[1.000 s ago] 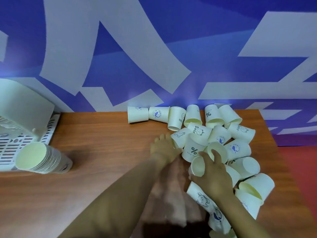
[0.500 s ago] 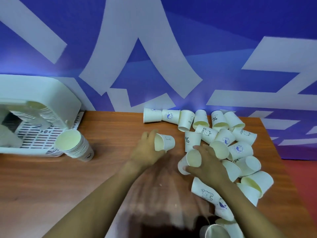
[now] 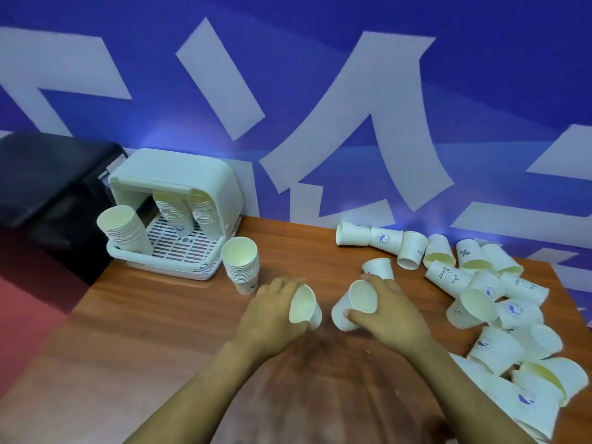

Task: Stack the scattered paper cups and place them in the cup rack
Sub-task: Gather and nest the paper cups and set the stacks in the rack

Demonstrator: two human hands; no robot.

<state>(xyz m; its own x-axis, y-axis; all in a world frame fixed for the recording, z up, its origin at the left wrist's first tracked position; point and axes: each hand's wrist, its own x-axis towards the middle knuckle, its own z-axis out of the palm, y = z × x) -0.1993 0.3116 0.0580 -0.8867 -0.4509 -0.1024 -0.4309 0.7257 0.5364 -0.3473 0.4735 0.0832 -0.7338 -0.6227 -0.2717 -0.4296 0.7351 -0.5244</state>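
both forearms are bare from the lower edge of the view up to the wrists, with no sleeve or cuff showing on either one. the left hand (image 3: 272, 310) and the right hand (image 3: 389, 312) are bare too: no glove, ring, watch or band can be seen on them. a fingernail shows pale at the tip of the right hand's thumb. motion blur softens the near parts of both forearms.

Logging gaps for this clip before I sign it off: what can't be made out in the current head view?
- Left hand fingertips: hidden behind the cup it grips.
- Small cup: its lower part hidden by the right hand.
- Cup rack: the tops of the inner stacks hidden under its hood.
- Scattered cups: the nearest are cut off by the bottom-right edge, so no count.
- Prints on cups: mostly too small to read.
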